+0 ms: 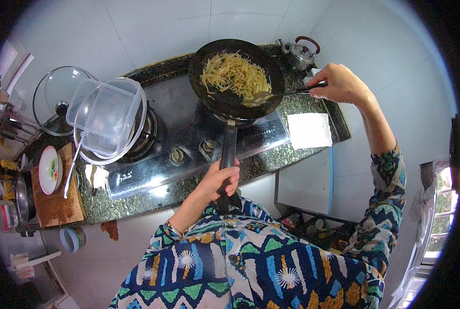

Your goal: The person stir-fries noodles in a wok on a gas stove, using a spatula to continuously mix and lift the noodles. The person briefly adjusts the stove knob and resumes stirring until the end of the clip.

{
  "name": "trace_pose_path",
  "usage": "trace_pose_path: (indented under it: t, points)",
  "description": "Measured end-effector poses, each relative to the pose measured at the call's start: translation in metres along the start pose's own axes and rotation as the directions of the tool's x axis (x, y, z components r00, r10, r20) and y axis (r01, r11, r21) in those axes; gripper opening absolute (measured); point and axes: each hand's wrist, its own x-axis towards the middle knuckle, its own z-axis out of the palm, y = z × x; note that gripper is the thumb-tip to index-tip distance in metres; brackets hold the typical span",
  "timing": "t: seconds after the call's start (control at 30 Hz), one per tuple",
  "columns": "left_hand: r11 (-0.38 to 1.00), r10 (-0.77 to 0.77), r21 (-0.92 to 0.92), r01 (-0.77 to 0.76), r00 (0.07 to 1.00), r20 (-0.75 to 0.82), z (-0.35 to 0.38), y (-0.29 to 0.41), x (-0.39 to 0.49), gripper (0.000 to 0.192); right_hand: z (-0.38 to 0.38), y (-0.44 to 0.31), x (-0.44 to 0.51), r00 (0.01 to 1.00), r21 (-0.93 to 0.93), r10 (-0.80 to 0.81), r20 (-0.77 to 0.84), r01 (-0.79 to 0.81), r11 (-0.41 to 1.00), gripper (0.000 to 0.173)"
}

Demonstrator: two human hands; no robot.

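Observation:
My left hand (219,180) is wrapped around the black handle (229,145) of a dark wok (218,102). Pale yellow shreds (233,75) with bits of green are heaped inside it; they look like shredded potato. From the right, my right hand (340,85) grips the dark handle of a metal spatula (259,99). The spatula's blade rests at the lower right edge of the food. The wok stands over the right side of a black glass gas stove (172,104), so its burner is mostly hidden.
A metal kettle (300,56) stands behind the wok's right side. A white cloth or paper (309,130) lies right of the stove. Clear plastic containers (102,116) sit in a bowl over the left burner, beside a glass lid (46,96). A white bowl (49,170) rests on a wooden board (62,208).

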Motion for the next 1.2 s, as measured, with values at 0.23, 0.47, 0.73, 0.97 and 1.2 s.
trace_pose_path:
  t: [0.23,0.47,0.73,0.97,1.2]
  points:
    - [1.000,0.001,-0.025,-0.001,1.000,0.009,0.001,0.001,-0.001,0.026,0.015,-0.008,0.024,0.995,-0.315,0.098,-0.029,-0.102,0.943,0.027]
    - [1.000,-0.004,0.004,0.004,1.000,-0.012,0.001,-0.001,0.000,0.024,0.028,-0.012,0.033,0.957,-0.440,-0.148,-0.248,0.024,0.898,0.029]
    - [1.000,0.001,0.002,-0.001,1.000,0.007,0.000,0.000,-0.002,0.024,0.012,-0.026,0.012,0.883,-0.440,-0.363,-0.298,0.211,0.873,0.027]
    - [1.000,-0.002,0.009,0.002,1.000,0.000,0.002,0.000,-0.003,0.025,-0.001,-0.023,0.011,0.979,-0.429,-0.106,-0.173,0.022,0.903,0.026]
    - [1.000,-0.018,0.010,0.019,1.000,-0.016,0.004,0.001,-0.005,0.025,0.022,0.008,0.029,0.983,-0.409,0.027,-0.181,-0.100,0.907,0.029]
